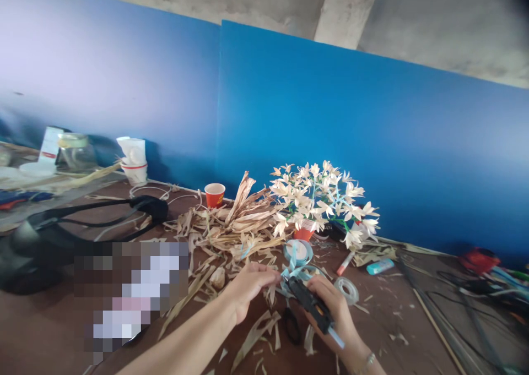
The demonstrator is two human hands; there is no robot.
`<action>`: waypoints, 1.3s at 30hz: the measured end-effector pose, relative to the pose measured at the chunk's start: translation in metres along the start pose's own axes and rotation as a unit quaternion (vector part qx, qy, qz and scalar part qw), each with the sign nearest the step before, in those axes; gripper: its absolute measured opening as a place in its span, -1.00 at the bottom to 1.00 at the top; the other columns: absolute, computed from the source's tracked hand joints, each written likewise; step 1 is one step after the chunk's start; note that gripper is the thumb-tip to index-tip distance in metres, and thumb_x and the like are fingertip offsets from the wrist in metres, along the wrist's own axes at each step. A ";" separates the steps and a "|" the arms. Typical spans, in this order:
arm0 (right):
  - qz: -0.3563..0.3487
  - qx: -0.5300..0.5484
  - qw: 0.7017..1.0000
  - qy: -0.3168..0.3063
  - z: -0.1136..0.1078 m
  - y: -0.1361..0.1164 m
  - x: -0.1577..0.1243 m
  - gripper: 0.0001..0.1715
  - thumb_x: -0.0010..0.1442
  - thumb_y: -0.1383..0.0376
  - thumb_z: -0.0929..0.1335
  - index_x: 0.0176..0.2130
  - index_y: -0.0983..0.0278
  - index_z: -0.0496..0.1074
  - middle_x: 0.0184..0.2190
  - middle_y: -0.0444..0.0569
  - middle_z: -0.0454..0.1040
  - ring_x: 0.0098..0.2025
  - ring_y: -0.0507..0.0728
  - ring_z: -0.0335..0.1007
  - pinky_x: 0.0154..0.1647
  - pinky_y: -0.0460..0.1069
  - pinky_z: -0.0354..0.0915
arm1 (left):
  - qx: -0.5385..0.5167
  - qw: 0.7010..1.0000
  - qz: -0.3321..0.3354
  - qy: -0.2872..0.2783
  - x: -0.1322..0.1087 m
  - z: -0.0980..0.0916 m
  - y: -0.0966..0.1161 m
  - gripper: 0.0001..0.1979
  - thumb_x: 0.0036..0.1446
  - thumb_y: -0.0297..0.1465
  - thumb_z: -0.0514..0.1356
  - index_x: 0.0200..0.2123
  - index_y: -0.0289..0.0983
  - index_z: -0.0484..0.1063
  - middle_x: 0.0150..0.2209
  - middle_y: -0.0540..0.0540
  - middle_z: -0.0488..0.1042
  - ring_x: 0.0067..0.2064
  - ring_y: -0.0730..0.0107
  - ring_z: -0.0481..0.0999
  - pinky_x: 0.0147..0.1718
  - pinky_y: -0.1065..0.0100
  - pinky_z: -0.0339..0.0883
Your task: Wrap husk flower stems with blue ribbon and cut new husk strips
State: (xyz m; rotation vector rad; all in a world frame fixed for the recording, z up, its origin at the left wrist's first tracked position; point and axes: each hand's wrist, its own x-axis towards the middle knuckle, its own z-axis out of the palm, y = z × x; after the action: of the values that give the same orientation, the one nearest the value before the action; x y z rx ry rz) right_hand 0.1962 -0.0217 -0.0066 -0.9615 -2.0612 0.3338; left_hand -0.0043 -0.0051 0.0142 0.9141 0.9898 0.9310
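My right hand (333,303) is wrapped around a black hot glue gun (309,302), with a pale glue stick (336,337) poking out of its back end. The gun's nozzle points up and left, close to the fingertips of my left hand (257,284). Those fingers are pinched together; what they hold is too small to make out. Just beyond the nozzle is a roll of light blue ribbon (305,249), with loose loops near the gun. Black-handled scissors (291,325) lie below the gun, partly hidden.
White husk flowers (318,196) stand in a red cup (303,233) behind my hands. Dried corn husks (248,215) are heaped to the left, near another red cup (215,197). A clear tape roll (346,291) lies at right. A black strapped object (37,248) sits far left.
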 end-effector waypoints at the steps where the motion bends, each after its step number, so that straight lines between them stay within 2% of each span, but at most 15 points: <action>1: 0.002 -0.002 1.000 0.005 0.000 -0.001 0.000 -0.96 0.03 0.33 0.27 -0.44 0.26 0.30 -0.48 -0.05 0.34 -0.45 0.11 0.26 -0.47 -0.04 0.22 | 0.004 1.000 0.000 0.001 0.000 0.000 0.000 -0.89 -0.29 -0.39 0.24 -0.68 -0.33 0.44 -0.67 0.03 0.37 -0.58 0.52 0.20 -0.50 0.41 0.00; 4: 0.012 -0.013 1.000 0.022 -0.001 -0.002 0.001 -0.96 0.01 0.34 0.28 -0.42 0.26 0.32 -0.46 -0.04 0.35 -0.44 0.11 0.27 -0.47 -0.05 0.22 | 0.016 1.000 0.001 0.008 -0.001 0.001 0.001 -0.90 -0.29 -0.40 0.23 -0.69 -0.32 0.44 -0.71 0.06 0.32 -0.59 0.52 0.18 -0.50 0.41 -0.01; 9: 0.005 -0.001 1.000 0.004 0.000 -0.001 0.000 -0.96 0.02 0.33 0.27 -0.46 0.25 0.29 -0.49 -0.06 0.33 -0.46 0.11 0.26 -0.48 -0.05 0.21 | 0.009 1.000 -0.001 0.005 -0.001 0.001 0.001 -0.91 -0.27 -0.41 0.22 -0.70 -0.30 0.44 -0.72 0.05 0.32 -0.59 0.51 0.19 -0.51 0.41 0.01; 14: 0.013 -0.001 1.000 0.014 -0.001 0.000 0.000 -0.95 0.04 0.32 0.26 -0.40 0.26 0.30 -0.46 -0.04 0.34 -0.42 0.12 0.27 -0.44 -0.04 0.22 | 0.017 1.000 0.011 -0.002 0.000 0.000 -0.001 -0.91 -0.27 -0.41 0.22 -0.69 -0.31 0.45 -0.69 0.03 0.35 -0.57 0.49 0.22 -0.51 0.41 0.01; 19: 0.014 -0.006 1.000 0.003 -0.001 -0.001 0.000 -0.98 0.02 0.34 0.26 -0.44 0.26 0.28 -0.48 -0.06 0.32 -0.45 0.10 0.26 -0.47 -0.05 0.21 | 0.008 1.000 -0.006 -0.002 0.000 0.000 -0.001 -0.90 -0.28 -0.39 0.23 -0.67 -0.32 0.45 -0.69 0.04 0.33 -0.57 0.50 0.20 -0.51 0.41 0.00; 33: 0.010 -0.016 0.999 0.028 -0.002 -0.001 0.000 -0.93 0.00 0.35 0.28 -0.39 0.25 0.31 -0.45 -0.04 0.36 -0.43 0.12 0.28 -0.46 -0.04 0.23 | 0.030 0.999 0.009 0.028 0.002 -0.002 -0.004 -0.92 -0.27 -0.41 0.21 -0.66 -0.31 0.44 -0.66 0.05 0.34 -0.56 0.53 0.12 -0.48 0.40 -0.05; 39: 0.016 -0.003 1.000 0.015 0.000 -0.002 -0.001 -0.96 0.00 0.36 0.28 -0.42 0.25 0.29 -0.46 -0.05 0.35 -0.43 0.11 0.28 -0.46 -0.06 0.21 | 0.062 0.997 0.032 0.029 0.002 0.000 -0.003 -0.90 -0.24 -0.40 0.22 -0.66 -0.32 0.41 -0.63 0.02 0.37 -0.53 0.48 0.25 -0.46 0.40 0.05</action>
State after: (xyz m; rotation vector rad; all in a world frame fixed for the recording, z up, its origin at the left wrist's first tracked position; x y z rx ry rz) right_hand 0.1951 -0.0242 -0.0063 -0.9980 -2.0233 0.3274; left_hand -0.0034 -0.0038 0.0105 1.0331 1.0827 0.9627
